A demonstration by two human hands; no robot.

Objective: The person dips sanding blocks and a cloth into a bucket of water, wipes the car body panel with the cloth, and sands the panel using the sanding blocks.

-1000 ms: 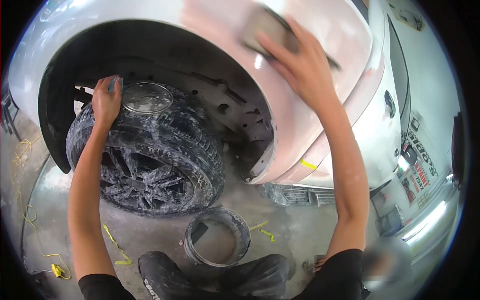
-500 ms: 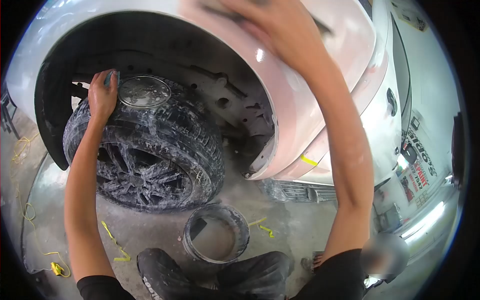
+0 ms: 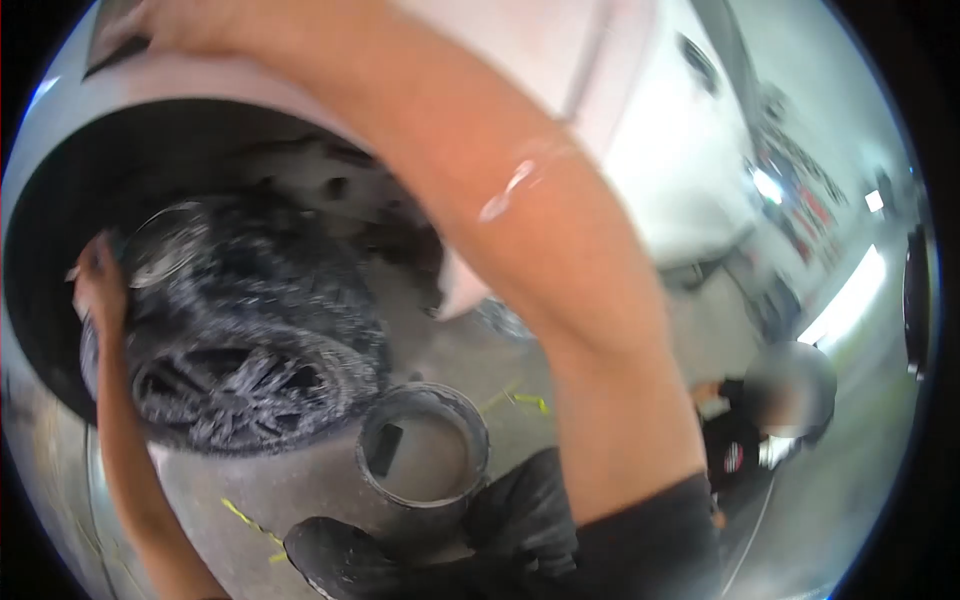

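My right hand (image 3: pixel 185 25) is at the upper left, its fingers wrapped round a dark-edged sanding block (image 3: pixel 118 52) against the car's fender (image 3: pixel 230 82), above the wheel arch. That hand is partly blurred and cut by the view's edge. Down at the left, my left hand (image 3: pixel 100 275) is closed at the top of the dusty tire (image 3: pixel 300 260), with a small bluish thing hardly visible in its fingers. Right beside it, a round clear lid (image 3: pixel 168 245) lies on the tire. White residue covers the wheel rim (image 3: pixel 235 395).
A bucket (image 3: pixel 478 425) of cloudy liquid with a dark block (image 3: pixel 385 450) inside stands on the floor before my knees. Yellow tape strips (image 3: pixel 530 402) lie nearby. Another person (image 3: pixel 745 440) in black is at the right. The car's white door (image 3: pixel 680 160) is at the upper right.
My right hand has swept left along the fender with the block, its arm now crossing the view. The view has shifted, and the other person shows more fully. My left hand remains by the tire.
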